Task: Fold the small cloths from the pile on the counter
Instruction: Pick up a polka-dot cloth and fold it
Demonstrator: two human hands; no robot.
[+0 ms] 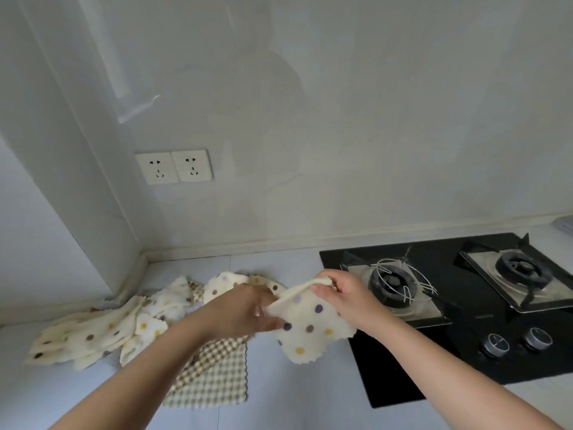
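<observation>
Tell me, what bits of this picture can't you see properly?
All in the head view:
- Checked cloth: top part hidden under the left forearm.
- Dotted cloth: top edge bunched inside the left hand and right hand, so its fold is unclear.
- Pile of cloths: overlapping, count unclear.
- Stove knobs: markings too small.
- Pale thing: cut off by the right edge.

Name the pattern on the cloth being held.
The held cloth is cream with purple, brown and yellow dots; head view.
</observation>
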